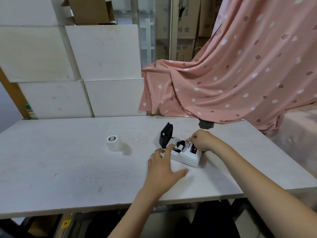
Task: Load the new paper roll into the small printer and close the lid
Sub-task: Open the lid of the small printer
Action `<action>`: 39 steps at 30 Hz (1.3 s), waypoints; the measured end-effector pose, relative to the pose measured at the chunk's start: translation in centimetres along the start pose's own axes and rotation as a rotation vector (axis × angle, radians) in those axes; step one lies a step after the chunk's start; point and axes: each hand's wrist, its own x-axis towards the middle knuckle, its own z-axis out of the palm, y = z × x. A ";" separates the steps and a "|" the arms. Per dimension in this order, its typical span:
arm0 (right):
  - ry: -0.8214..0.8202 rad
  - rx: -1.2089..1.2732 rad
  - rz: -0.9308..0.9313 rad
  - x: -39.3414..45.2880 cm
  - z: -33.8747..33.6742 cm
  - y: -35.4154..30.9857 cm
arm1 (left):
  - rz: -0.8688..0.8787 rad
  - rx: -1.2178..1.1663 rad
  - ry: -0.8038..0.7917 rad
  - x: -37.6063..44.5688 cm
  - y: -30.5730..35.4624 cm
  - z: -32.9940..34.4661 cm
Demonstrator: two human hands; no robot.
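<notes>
Reaching over the small printer (186,156), the right hand (203,140) pinches something pale at the open paper bay; whether that is paper I cannot tell. The left hand (163,166) lies released, fingers spread, against the printer's near-left corner. The black lid (165,135) stands upright just beyond it. Well to the left stands the new paper roll (113,143), untouched, so loading and closing both appear left. Bare table (60,165) between hand and roll gives free passage; the near edge lies well clear.
</notes>
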 end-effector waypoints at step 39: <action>-0.234 -0.380 -0.484 0.6 0.1 -4.5 | 0.003 0.103 0.020 1.8 -1.1 0.8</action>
